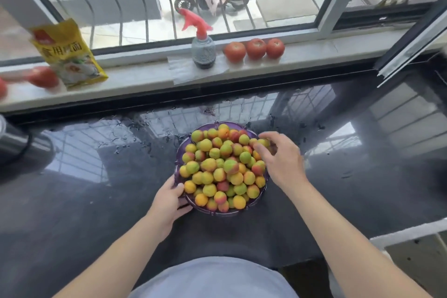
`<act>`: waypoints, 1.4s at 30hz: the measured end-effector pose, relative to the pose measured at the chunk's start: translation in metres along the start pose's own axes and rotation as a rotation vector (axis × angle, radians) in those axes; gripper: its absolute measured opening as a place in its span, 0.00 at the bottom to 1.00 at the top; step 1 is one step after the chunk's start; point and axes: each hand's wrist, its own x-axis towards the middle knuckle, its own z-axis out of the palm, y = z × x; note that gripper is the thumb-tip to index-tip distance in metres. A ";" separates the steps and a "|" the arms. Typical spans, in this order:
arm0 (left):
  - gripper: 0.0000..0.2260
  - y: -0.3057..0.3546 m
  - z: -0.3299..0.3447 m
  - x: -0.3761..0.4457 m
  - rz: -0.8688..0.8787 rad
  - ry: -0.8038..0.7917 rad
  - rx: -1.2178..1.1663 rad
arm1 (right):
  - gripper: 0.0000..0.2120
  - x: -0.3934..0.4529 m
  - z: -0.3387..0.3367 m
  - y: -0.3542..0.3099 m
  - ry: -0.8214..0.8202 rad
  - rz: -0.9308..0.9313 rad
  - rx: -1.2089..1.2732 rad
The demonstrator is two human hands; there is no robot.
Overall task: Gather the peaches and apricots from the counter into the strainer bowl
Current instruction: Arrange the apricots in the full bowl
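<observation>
Purple strainer bowl (179, 152) sits on the dark counter (96, 201), about mid-width, closer to the window-side edge than to the front edge. Bowl is heaped with peaches and apricots (223, 167), small round fruit in yellow, green and red-orange, piled above the rim. Left hand (169, 199) grips the bowl's near-left rim: thumb over the top edge beside the fruit, fingers curled against the outer wall. Right hand (281, 158) is over the bowl's right rim, fingers bent loosely downward with tips around one fruit (262, 143) at the far-right edge of the pile; the hand is slightly blurred, so cannot tell whether it is truly pinching that fruit or only touching it. Counter surface is glossy, wet in patches toward the window side, reflecting the window bars. On the pale sill (145, 77) behind the counter: a spray bottle (203, 52) with red trigger head standing on a sheet of paper, three tomatoes (254, 49) in a row just to its right, a yellow packet (69, 55) leaning at the left, with more red fruit, blurred, at the far left end. A dark appliance with a cable (14, 143) stands at the counter's left edge
</observation>
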 end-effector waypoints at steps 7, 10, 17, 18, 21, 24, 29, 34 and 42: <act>0.18 -0.006 -0.003 -0.006 0.004 0.007 0.085 | 0.17 0.037 0.059 -0.064 -0.141 -0.253 -0.259; 0.20 -0.002 -0.009 -0.008 -0.010 0.029 0.122 | 0.16 0.042 0.073 -0.066 -0.130 -0.241 -0.448; 0.22 0.001 -0.012 -0.010 -0.016 0.056 0.228 | 0.12 0.045 0.079 -0.060 -0.074 -0.147 -0.516; 0.22 0.001 -0.012 -0.011 -0.017 0.055 0.235 | 0.12 0.045 0.079 -0.059 -0.080 -0.141 -0.504; 0.21 0.001 -0.012 -0.009 -0.013 0.055 0.252 | 0.12 0.045 0.074 -0.052 -0.137 -0.136 -0.433; 0.20 0.000 -0.013 -0.003 0.009 0.066 0.276 | 0.12 0.036 0.057 -0.043 -0.078 -0.096 -0.175; 0.17 -0.006 -0.007 -0.015 0.630 0.320 0.754 | 0.06 -0.011 0.032 -0.011 0.189 0.069 0.081; 0.24 0.010 0.039 -0.015 1.384 0.015 1.349 | 0.08 -0.055 0.045 0.014 0.277 0.171 0.089; 0.22 0.023 0.031 -0.004 1.535 -0.178 1.614 | 0.09 -0.084 0.052 0.008 0.269 0.159 0.066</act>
